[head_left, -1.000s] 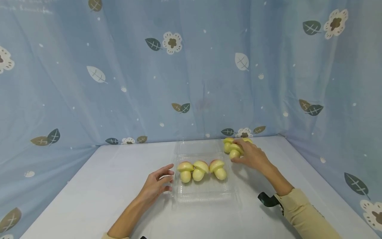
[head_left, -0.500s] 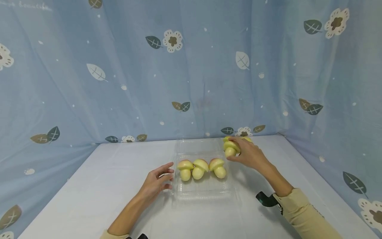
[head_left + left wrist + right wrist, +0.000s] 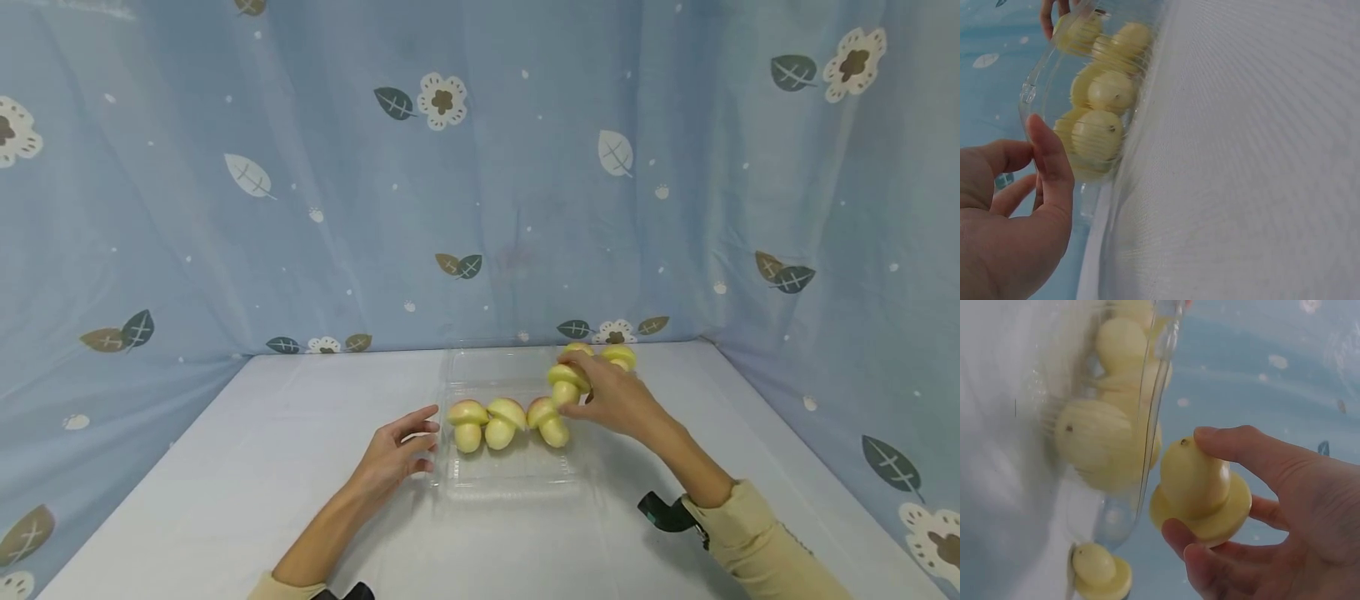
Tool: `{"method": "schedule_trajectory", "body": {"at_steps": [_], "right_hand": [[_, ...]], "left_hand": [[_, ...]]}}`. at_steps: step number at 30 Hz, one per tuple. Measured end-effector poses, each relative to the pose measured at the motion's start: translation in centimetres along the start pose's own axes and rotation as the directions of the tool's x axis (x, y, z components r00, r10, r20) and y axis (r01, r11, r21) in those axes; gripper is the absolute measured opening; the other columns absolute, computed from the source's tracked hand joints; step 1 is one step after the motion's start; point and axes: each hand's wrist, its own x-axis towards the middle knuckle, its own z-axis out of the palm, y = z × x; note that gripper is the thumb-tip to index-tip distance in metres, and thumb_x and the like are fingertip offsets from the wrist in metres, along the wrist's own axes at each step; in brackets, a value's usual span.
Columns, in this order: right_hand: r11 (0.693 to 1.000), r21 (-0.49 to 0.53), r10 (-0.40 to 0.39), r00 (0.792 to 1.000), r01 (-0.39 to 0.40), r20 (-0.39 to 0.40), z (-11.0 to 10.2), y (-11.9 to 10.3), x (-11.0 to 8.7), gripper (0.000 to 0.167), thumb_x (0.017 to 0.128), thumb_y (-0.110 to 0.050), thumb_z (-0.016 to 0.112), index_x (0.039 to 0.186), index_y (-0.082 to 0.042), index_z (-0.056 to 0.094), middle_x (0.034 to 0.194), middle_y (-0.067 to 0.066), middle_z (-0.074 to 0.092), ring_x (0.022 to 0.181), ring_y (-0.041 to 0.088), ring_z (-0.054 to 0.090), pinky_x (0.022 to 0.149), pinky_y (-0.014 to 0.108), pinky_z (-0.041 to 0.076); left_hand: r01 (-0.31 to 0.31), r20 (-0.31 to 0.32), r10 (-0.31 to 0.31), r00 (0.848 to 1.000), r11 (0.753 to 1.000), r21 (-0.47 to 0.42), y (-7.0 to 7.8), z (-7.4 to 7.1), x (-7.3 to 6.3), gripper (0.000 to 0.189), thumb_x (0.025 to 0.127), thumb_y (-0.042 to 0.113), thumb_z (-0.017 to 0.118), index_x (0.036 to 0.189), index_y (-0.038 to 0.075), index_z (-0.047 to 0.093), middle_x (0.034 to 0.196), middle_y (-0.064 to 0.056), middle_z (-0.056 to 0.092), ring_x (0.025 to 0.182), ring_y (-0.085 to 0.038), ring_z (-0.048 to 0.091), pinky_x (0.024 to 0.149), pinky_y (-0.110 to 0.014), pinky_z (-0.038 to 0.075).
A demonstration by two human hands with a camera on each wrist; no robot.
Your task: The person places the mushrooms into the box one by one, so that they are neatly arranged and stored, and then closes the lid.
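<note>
In the head view, my right hand (image 3: 618, 400) pinches a pale yellow toy mushroom (image 3: 565, 387) above the right side of a clear plastic box (image 3: 517, 477). The right wrist view shows the thumb on the stem of this mushroom (image 3: 1194, 481) and fingers under its cap. Three similar mushrooms (image 3: 501, 425) lie in a row inside the box, their caps tinged red. My left hand (image 3: 390, 454) rests at the box's left edge with relaxed fingers; in the left wrist view its fingertips meet the rim of the box (image 3: 1030, 94).
More yellow mushrooms (image 3: 619, 356) lie on the white table (image 3: 300, 442) behind my right hand, partly hidden by it. The box's clear lid (image 3: 498, 364) lies folded back towards the curtain. A blue patterned curtain (image 3: 517, 183) surrounds the table's back and sides.
My right hand has lifted a mushroom from the back-right group and carried it left and towards me, to the box's right edge. The left hand stays at the box.
</note>
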Motion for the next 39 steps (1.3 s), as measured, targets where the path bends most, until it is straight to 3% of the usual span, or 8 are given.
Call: {"method": "schedule_trajectory", "body": {"at_steps": [8,17,28,39], "right_hand": [[0.999,0.011,-0.033,0.999,0.033,0.036,0.6,-1.0,0.0,0.066,0.081,-0.036,0.08,0.136,-0.016,0.052,0.125,0.006,0.063,0.079,0.016,0.067,0.063,0.024,0.051],[0.998,0.007,-0.062,0.998,0.062,0.029,0.8,-3.2,-0.5,0.066,0.079,-0.036,0.082,0.136,-0.021,0.052,0.117,0.002,0.066,0.07,0.004,0.06,0.057,0.02,0.047],[0.991,0.019,-0.13,0.989,0.129,0.077,2.4,-5.3,-0.5,0.065,0.079,-0.036,0.081,0.135,-0.024,0.052,0.118,0.0,0.063,0.069,0.004,0.056,0.059,0.018,0.046],[0.975,0.154,-0.185,0.964,0.157,0.19,4.1,-7.6,0.5,0.067,0.077,-0.04,0.082,0.135,-0.026,0.052,0.126,-0.007,0.061,0.084,0.015,0.059,0.07,0.022,0.047]], "left_hand": [[-0.008,0.005,0.008,1.0,1.0,0.007,0.0,0.0,0.0,0.054,0.095,0.007,0.061,0.146,0.007,0.044,0.122,-0.013,0.052,0.092,-0.015,0.057,0.067,-0.024,0.056],[-0.023,0.021,0.023,1.0,1.0,0.009,0.2,0.1,0.3,0.054,0.096,0.008,0.061,0.147,0.006,0.043,0.121,-0.011,0.052,0.093,-0.015,0.057,0.067,-0.024,0.055],[-0.015,0.003,0.015,1.0,1.0,0.006,0.1,0.0,-0.1,0.054,0.095,0.006,0.06,0.147,0.006,0.044,0.119,-0.01,0.052,0.092,-0.015,0.057,0.066,-0.024,0.055],[-0.028,0.023,0.028,0.999,1.0,-0.006,-0.2,-0.1,0.1,0.054,0.096,0.007,0.06,0.147,0.004,0.042,0.12,-0.01,0.052,0.091,-0.014,0.057,0.065,-0.023,0.055]]}}
